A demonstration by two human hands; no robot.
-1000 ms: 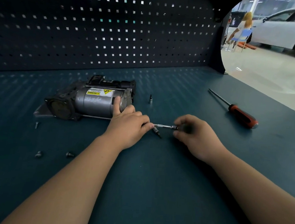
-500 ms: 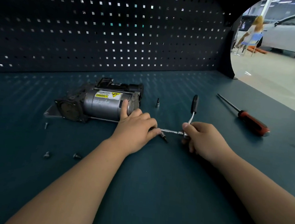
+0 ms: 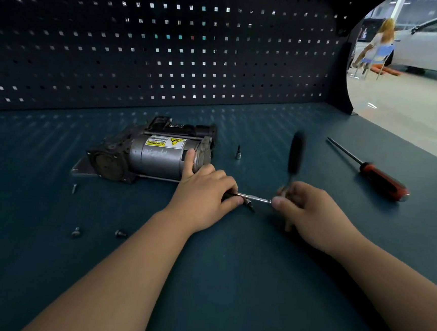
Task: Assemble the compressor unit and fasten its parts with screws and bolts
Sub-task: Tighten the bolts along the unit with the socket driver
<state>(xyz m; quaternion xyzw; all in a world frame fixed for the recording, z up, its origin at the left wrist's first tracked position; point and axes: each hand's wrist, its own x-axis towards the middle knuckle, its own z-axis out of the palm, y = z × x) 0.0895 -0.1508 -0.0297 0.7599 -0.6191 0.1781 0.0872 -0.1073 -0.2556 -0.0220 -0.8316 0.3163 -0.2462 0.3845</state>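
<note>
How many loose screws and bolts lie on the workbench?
3: one thin screw in front of the compressor, two short bolts nearer the person. More may lie hidden.

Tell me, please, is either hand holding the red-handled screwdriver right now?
No, the red-handled screwdriver lies on the bench off to the right, while the left hand and the right hand both hold the ratchet.

Compressor (image 3: 155, 154) left on bench (image 3: 228, 285), screwdriver (image 3: 377, 175) far right, loose bolts (image 3: 76, 232) front-left
</note>
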